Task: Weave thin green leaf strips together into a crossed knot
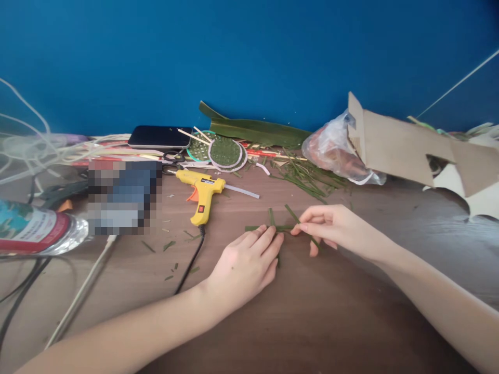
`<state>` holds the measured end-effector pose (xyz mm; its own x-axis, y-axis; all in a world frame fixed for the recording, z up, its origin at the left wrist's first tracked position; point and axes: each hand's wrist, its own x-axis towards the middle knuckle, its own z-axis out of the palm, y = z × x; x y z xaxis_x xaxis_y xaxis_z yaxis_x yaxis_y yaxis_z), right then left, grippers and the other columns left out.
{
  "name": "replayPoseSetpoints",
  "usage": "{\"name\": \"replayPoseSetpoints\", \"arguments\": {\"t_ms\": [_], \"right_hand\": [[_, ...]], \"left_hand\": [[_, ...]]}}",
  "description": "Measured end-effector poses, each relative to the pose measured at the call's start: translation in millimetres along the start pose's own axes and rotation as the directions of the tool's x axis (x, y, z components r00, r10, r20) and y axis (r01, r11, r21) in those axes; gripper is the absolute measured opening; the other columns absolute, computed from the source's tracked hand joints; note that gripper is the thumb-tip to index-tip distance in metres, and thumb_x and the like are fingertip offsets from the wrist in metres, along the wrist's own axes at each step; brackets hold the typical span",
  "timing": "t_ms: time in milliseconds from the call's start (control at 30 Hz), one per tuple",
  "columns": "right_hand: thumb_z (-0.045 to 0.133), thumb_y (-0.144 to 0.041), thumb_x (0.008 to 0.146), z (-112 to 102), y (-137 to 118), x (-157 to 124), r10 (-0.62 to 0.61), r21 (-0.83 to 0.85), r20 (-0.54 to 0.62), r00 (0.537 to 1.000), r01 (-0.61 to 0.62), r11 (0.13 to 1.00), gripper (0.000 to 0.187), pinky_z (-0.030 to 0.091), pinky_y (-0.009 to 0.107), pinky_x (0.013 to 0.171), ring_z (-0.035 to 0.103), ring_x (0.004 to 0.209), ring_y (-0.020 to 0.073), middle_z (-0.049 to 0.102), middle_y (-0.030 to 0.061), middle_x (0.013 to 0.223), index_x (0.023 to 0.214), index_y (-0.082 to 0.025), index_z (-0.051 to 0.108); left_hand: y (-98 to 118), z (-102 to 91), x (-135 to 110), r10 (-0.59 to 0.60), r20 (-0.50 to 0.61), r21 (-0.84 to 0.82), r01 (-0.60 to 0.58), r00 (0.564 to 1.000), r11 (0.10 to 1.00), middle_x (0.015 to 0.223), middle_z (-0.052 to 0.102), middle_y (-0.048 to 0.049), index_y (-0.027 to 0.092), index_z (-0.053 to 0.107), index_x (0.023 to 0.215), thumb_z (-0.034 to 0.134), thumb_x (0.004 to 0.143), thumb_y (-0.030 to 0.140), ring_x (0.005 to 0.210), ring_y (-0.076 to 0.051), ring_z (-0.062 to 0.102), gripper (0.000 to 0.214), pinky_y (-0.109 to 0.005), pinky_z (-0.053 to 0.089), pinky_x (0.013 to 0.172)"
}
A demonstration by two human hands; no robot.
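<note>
Narrow green leaf strips [272, 215] lie crossed over one another on the brown table. My left hand [249, 257] rests over the crossing, its fingertips together and pressing the strips down, so part of them is hidden. Just to the right, my right hand [325, 226] pinches another green leaf strip [290, 211] between thumb and fingers. That strip slants across the right end of the horizontal one; whether they touch I cannot tell. A yellow glue gun [202, 192] lies beyond my left hand, with a glue stick [244, 191] in its back end.
At the back are round woven pieces [226, 151], a broad leaf [257, 131], a pile of cut strips [307, 176] and a black phone [159, 136]. A cardboard box [401, 143] and plastic bag [335, 148] stand right; a bottle [35, 228] and cables lie left.
</note>
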<state>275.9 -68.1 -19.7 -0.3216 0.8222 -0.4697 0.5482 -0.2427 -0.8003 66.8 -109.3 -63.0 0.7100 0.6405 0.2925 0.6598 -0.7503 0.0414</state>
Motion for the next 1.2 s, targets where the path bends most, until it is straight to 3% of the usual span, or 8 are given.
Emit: {"name": "replayPoseSetpoints", "arguments": {"t_ms": [167,367,533,733,867,967,1033,1200], "right_hand": [[0.053,-0.03,0.08,-0.8,0.4,-0.3,-0.015,-0.013,0.01,1.0,0.015,1.0,0.016,0.027,0.022,0.042,0.051,0.042,0.0082,0.065,0.0009,0.053,0.077,-0.016,0.059],[0.054,-0.033,0.081,-1.4,6.0,1.1,-0.032,0.04,0.045,0.998,0.03,0.999,0.018,0.026,0.022,0.041,0.058,0.048,0.0095,0.069,0.0043,0.072,0.077,-0.016,0.057],[0.056,-0.037,0.079,-2.8,6.3,1.1,-0.043,0.017,-0.078,0.996,0.045,0.999,0.02,0.026,0.022,0.041,0.053,0.044,0.0098,0.061,-0.0004,0.051,0.078,-0.017,0.057],[0.057,-0.037,0.077,4.4,8.5,6.6,-0.084,-0.001,-0.192,0.978,0.085,0.996,0.02,0.043,0.025,0.056,0.058,0.058,0.013,0.062,0.0008,0.061,0.075,-0.017,0.058],[0.056,-0.032,0.077,14.7,16.5,11.2,-0.211,-0.228,-0.286,0.935,0.148,0.962,0.013,0.044,0.03,0.063,0.055,0.063,0.0156,0.062,0.0013,0.066,0.074,-0.02,0.058],[0.057,-0.025,0.077,20.5,24.6,14.7,-0.423,-0.462,-0.283,0.861,0.264,0.847,0.008,0.042,0.032,0.068,0.052,0.072,0.0181,0.06,0.0026,0.073,0.07,-0.021,0.057],[0.057,-0.023,0.077,23.0,29.5,16.7,-0.492,-0.517,-0.282,0.824,0.302,0.801,0.004,0.043,0.034,0.074,0.051,0.081,0.0198,0.06,0.0043,0.082,0.079,-0.021,0.058],[0.059,-0.03,0.078,26.2,34.6,17.9,-0.519,-0.587,-0.294,0.803,0.277,0.761,0.043,0.038,0.043,0.089,0.045,0.106,0.0258,0.051,0.0103,0.116,0.116,-0.021,0.043]], "left_hand": [[1.3,0.6,1.7,-0.022,-0.001,0.027,0.022,1.0,0.999,0.115,0.06,-0.008,0.013,0.054,0.116,0.042,0.087,0.022,0.1,-0.02,0.058,0.033,-0.031,0.049,0.084],[2.3,0.2,1.4,-0.024,-0.001,0.029,0.024,1.0,0.999,0.116,0.06,-0.0077,0.01,0.053,0.118,0.043,0.086,0.021,0.102,-0.02,0.058,0.036,-0.031,0.05,0.084],[2.9,0.8,0.5,-0.033,0.009,0.027,0.033,0.999,0.999,0.116,0.059,-0.0094,0.009,0.049,0.123,0.044,0.086,0.021,0.105,-0.02,0.056,0.039,-0.031,0.049,0.086],[2.7,2.2,0.2,-0.028,0.002,0.022,0.028,1.0,0.999,0.116,0.059,-0.0096,0.008,0.049,0.122,0.041,0.086,0.02,0.103,-0.02,0.057,0.039,-0.031,0.05,0.085],[1.9,2.6,0.2,-0.03,0.004,0.009,0.03,1.0,1.0,0.117,0.059,-0.0101,0.008,0.049,0.123,0.042,0.086,0.02,0.103,-0.021,0.057,0.04,-0.032,0.05,0.085],[1.8,2.3,0.4,-0.034,0.0,0.016,0.034,0.999,0.999,0.116,0.06,-0.0099,0.007,0.05,0.121,0.042,0.085,0.019,0.102,-0.021,0.058,0.039,-0.032,0.05,0.084],[2.1,1.8,0.7,-0.038,-0.003,0.013,0.039,0.999,0.999,0.115,0.06,-0.0097,0.008,0.05,0.12,0.042,0.085,0.019,0.102,-0.021,0.058,0.038,-0.031,0.05,0.085],[2.7,1.0,1.1,-0.044,0.006,-0.002,0.044,0.999,0.999,0.116,0.059,-0.0102,0.01,0.049,0.122,0.046,0.084,0.019,0.104,-0.021,0.057,0.039,-0.031,0.049,0.086]]}}
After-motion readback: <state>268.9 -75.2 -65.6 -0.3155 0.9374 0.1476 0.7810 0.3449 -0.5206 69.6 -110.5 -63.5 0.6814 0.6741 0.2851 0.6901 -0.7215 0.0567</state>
